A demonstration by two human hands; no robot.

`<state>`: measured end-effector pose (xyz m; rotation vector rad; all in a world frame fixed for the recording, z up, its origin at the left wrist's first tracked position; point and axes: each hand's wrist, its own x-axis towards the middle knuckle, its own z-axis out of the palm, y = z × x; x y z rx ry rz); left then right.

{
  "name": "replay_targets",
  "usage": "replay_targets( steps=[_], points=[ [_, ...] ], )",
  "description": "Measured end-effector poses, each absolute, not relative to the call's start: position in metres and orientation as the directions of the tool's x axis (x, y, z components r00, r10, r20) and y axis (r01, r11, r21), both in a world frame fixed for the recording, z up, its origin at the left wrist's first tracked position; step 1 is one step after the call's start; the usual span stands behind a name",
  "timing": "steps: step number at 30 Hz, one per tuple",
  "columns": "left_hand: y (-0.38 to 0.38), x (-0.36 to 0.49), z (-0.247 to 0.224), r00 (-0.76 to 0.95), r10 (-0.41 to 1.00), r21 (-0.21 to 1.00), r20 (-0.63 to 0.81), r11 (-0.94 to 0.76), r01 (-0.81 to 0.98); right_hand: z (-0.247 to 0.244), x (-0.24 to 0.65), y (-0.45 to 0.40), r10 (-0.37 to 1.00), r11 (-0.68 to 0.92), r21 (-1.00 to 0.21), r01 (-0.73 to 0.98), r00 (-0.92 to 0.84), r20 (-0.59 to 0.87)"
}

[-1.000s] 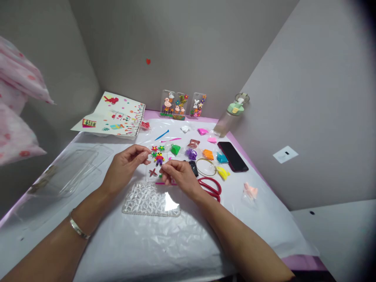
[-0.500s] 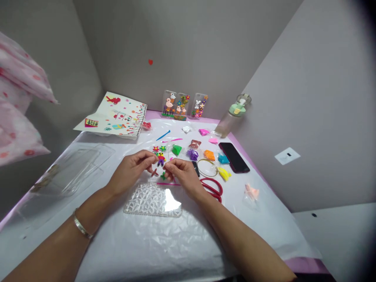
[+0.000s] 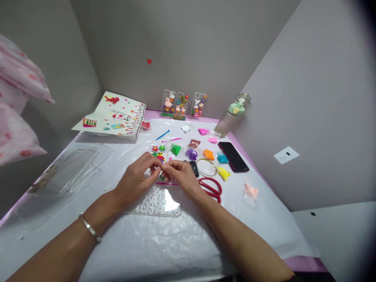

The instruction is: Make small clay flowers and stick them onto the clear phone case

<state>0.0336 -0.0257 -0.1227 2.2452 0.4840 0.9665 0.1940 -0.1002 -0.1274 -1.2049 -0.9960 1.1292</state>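
My left hand [image 3: 139, 174] and my right hand [image 3: 182, 175] meet fingertip to fingertip, both closed in a pinch. Whatever lies between the fingers is too small or hidden to make out. Just beyond them are small clay flowers, one red [image 3: 154, 149] and one green [image 3: 161, 148]. A little clay figure [image 3: 160, 156] shows its top, its lower part covered by my fingers. Below my hands lies a clear phone case [image 3: 158, 203] with a faceted pattern, partly hidden by my left hand. A thin pink strip [image 3: 164, 183] lies along the case's far edge.
Red-handled scissors [image 3: 216, 190], a gold bangle [image 3: 207, 174] and a black phone [image 3: 233, 156] lie to the right. Several clay packets, including a purple one [image 3: 192, 154], are spread beyond. Decorated cases [image 3: 168, 103], a bottle [image 3: 230, 117] and a notebook [image 3: 117, 115] stand or lie farther back.
My left hand has moved right and the fingertips of both hands now touch. The clay figure and the brown cross-shaped piece have become largely covered.
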Motion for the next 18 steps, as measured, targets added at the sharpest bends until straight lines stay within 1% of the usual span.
replay_targets(
  steps=[3, 5, 7, 8, 10, 11, 14, 18],
  points=[
    [-0.027, 0.035, -0.120, 0.662, 0.565, 0.689, 0.492, -0.718, 0.102, -0.126, 0.194, -0.101, 0.988, 0.015, -0.997, -0.082, 0.153, 0.002],
    [-0.025, 0.035, -0.118, 0.623, 0.648, 0.754, 0.438, -0.642, 0.137, -0.124, 0.193, -0.102, 0.995, 0.012, -0.994, -0.105, 0.104, 0.001],
    [-0.020, 0.034, -0.116, 0.547, 0.764, 0.853, 0.343, -0.497, 0.160, -0.122, 0.193, -0.104, 0.999, 0.001, -0.987, -0.160, 0.046, -0.007],
    [-0.017, 0.033, -0.116, 0.511, 0.811, 0.903, 0.285, -0.406, 0.141, -0.122, 0.193, -0.105, 1.000, -0.008, -0.982, -0.187, 0.024, -0.013],
    [-0.010, 0.032, -0.116, 0.481, 0.859, 0.976, 0.173, -0.215, 0.033, -0.122, 0.193, -0.105, 1.000, -0.021, -0.974, -0.224, 0.007, -0.024],
    [-0.008, 0.031, -0.117, 0.490, 0.862, 0.992, 0.126, -0.124, -0.037, -0.123, 0.193, -0.105, 1.000, -0.022, -0.972, -0.234, 0.007, -0.025],
    [-0.006, 0.032, -0.118, 0.538, 0.843, 0.976, 0.032, 0.089, -0.197, -0.126, 0.195, -0.104, 1.000, -0.017, -0.966, -0.258, 0.015, -0.022],
    [-0.009, 0.035, -0.118, 0.553, 0.833, 0.926, -0.019, 0.223, -0.304, -0.128, 0.195, -0.102, 0.999, -0.010, -0.959, -0.282, 0.038, -0.022]
  ],
)
